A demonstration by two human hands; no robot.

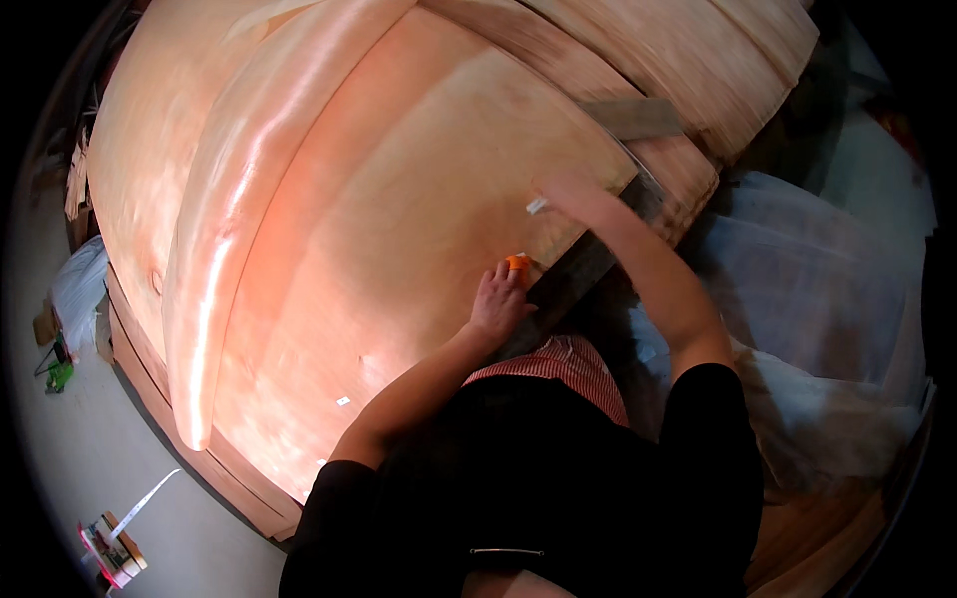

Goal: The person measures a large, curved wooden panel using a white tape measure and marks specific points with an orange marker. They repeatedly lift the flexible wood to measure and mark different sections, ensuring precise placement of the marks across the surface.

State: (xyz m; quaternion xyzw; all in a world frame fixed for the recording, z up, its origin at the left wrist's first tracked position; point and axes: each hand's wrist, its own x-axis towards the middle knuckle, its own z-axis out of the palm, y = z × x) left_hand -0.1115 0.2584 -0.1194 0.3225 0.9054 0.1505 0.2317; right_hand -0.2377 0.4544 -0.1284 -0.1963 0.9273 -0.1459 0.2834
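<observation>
A broad sheet of pale wood veneer [429, 199] lies before me on a stack. My left hand [498, 304] is over its near edge, fingers bent round a small orange object [517, 263] with a bit of white by it. The object's kind is not clear. Farther to the right, my right hand [570, 193] reaches over the sheet near its right corner. It is smeared by motion, and a small white piece [537, 206] shows at its fingertips. Its fingers look closed on that piece. A small white scrap [343, 401] lies on the veneer beside my left forearm.
A rolled-up veneer edge [234, 214] runs along the left of the sheet. More veneer sheets [688, 60] lie at the far right, with a grey-brown strip [630, 118]. Translucent plastic sheeting [807, 269] covers something on the right. A small stand [112, 551] is on the floor at lower left.
</observation>
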